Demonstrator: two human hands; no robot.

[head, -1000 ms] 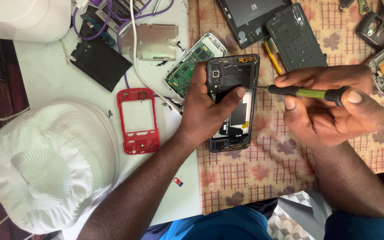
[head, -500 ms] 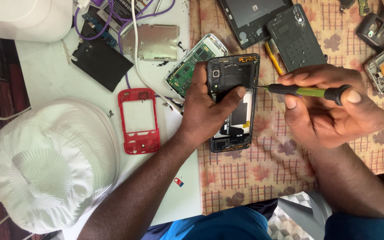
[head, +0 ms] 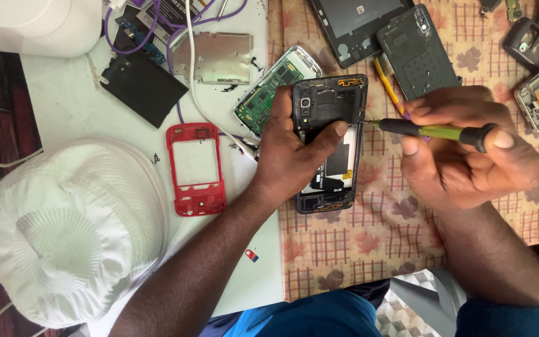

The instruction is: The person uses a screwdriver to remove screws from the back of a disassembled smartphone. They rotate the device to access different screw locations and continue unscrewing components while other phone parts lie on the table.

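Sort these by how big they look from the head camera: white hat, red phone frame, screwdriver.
1. White hat, by far.
2. Red phone frame.
3. Screwdriver, thinnest, though partly hidden by the right hand.

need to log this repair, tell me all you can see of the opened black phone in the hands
The opened black phone lies back-up and lengthwise on the patterned cloth, its rear cover off. Its dark frame shows a camera module near the top left, an orange flex strip along the top edge and a pale patch lower down. The left hand clamps it, thumb across the middle. The right hand sets a green-handled screwdriver against its right edge.
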